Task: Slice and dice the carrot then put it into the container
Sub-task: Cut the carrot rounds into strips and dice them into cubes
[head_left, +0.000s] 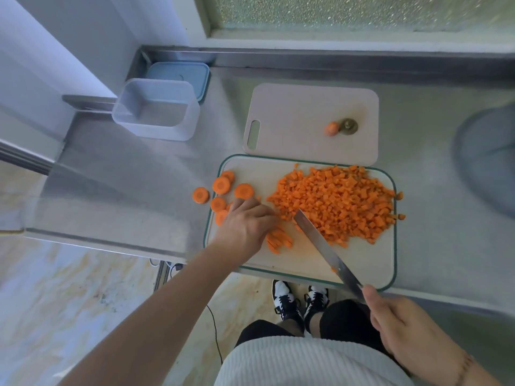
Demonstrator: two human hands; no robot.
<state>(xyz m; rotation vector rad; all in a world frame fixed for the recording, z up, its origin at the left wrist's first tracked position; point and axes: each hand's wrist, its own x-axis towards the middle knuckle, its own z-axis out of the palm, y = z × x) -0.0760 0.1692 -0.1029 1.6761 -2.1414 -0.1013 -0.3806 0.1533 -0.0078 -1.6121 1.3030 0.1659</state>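
1. a stainless steel counter (145, 176) carries a white rectangular cutting board with a green rim (292, 254) at its near edge.
2. a large heap of small orange carrot cubes (340, 201) covers the far right part of that board; a few cubes lie at its right rim.
3. round orange carrot slices (221, 185) sit at the board's left end, and one of them (201, 195) lies just off the board on the counter.
4. the left hand (246, 224) lies palm down with curled fingers over a short bundle of orange carrot sticks (278, 240), pressing them to the board.
5. the right hand (404, 327) is clenched round the handle of a long steel kitchen knife (323, 246); the blade slants up and left, its tip beside the heap's near edge, just right of the sticks.
6. a second, plain pale cutting board with a handle slot (292, 115) lies just behind the first, carrying an orange carrot end (331, 128) touching a brownish stem top (348, 126).
7. a clear rectangular plastic container (156, 112) stands well to the left at the back of the counter, with no carrot in it, and a blue lid (181, 75) lies just behind it.
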